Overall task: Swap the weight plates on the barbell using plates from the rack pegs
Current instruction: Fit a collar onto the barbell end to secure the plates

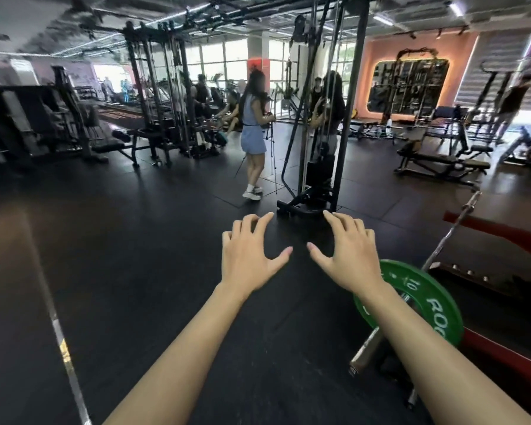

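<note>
Both grips empty, left hand (252,256) and right hand (348,253) spread over the floor left of the green 10 plate (423,299), apparently on the barbell (454,228); swap judged unstarted, rack pegs unseen.

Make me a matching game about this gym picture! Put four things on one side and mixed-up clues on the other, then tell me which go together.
Things:
1. weight plate
2. left hand
3. barbell
4. bench

Clues:
A. long silver bar lying low on the right
B. green, with a 10 on it
C. far back on the right, nobody on it
D. fingers spread, holding nothing, over the black floor

Pairs: 1-B, 2-D, 3-A, 4-C. The right hand is empty too, and its arm passes in front of the plate.
</note>
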Tool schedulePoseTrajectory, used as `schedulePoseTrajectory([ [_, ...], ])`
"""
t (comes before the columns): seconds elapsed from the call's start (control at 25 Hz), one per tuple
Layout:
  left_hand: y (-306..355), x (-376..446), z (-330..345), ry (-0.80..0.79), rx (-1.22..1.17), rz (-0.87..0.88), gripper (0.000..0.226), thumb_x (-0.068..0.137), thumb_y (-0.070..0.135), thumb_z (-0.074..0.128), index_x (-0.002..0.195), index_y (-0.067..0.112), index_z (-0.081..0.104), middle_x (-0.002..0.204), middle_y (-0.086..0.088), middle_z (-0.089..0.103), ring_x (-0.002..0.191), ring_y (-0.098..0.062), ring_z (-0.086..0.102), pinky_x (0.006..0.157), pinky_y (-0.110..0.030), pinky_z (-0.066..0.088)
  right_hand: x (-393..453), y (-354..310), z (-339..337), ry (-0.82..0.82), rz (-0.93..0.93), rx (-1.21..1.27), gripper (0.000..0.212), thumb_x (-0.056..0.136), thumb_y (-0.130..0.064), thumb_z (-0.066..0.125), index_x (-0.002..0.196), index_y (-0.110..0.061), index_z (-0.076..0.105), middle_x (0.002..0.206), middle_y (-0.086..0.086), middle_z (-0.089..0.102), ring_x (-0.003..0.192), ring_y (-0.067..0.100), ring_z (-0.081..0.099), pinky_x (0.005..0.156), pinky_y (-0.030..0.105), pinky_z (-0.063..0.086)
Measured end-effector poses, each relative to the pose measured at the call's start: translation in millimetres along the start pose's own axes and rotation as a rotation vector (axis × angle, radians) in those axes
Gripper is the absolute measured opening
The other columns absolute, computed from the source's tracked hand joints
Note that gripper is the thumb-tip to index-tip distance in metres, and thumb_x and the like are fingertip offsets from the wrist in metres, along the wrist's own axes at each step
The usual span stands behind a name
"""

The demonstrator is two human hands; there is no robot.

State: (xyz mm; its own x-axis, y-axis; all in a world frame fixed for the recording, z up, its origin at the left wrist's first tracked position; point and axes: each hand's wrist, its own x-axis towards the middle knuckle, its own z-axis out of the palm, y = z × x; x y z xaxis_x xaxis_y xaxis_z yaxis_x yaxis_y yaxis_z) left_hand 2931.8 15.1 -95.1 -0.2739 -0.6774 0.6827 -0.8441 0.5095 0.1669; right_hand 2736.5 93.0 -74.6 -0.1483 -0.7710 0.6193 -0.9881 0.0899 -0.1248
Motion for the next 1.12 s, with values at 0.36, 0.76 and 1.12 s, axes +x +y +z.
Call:
schedulePoseTrajectory([
  [0.36, -6.2, 189.9, 157.2, -0.055, -0.065, 0.073, 0.076, 0.078, 0.075, 0.047, 0.142, 0.033, 0.041, 0.129, 0.005, 0.05, 0.113, -0.02, 0.045, 0.089, -0.038, 0.04, 184.3, 96.2, 122.1, 0.01, 0.094, -0.043, 0.072, 0.085, -0.061, 0.049, 0.143, -0.02, 0.04, 0.136, 0.0, 0.049, 0.12, 0.023, 0.043, 0.093, 0.041, 0.038],
  [0.76, -32.7, 392.0, 362.8, -0.126, -0.199, 0.213, 0.075, 0.08, 0.075, 0.046, 0.142, 0.034, 0.04, 0.129, 0.004, 0.05, 0.118, -0.02, 0.045, 0.094, -0.041, 0.04, 353.8, 184.7, 269.5, -0.008, 0.244, -0.132, 0.071, 0.086, -0.061, 0.051, 0.143, -0.02, 0.039, 0.136, -0.001, 0.048, 0.121, 0.022, 0.042, 0.095, 0.041, 0.037],
  [1.12, 24.8, 571.0, 552.2, -0.194, -0.392, 0.404, 0.075, 0.08, 0.077, 0.044, 0.142, 0.035, 0.039, 0.127, 0.006, 0.048, 0.115, -0.017, 0.043, 0.091, -0.037, 0.039, 498.0, 310.1, 353.8, 0.075, 0.457, -0.275, 0.071, 0.084, -0.061, 0.051, 0.142, -0.021, 0.041, 0.134, -0.001, 0.049, 0.118, 0.021, 0.044, 0.092, 0.041, 0.039],
])
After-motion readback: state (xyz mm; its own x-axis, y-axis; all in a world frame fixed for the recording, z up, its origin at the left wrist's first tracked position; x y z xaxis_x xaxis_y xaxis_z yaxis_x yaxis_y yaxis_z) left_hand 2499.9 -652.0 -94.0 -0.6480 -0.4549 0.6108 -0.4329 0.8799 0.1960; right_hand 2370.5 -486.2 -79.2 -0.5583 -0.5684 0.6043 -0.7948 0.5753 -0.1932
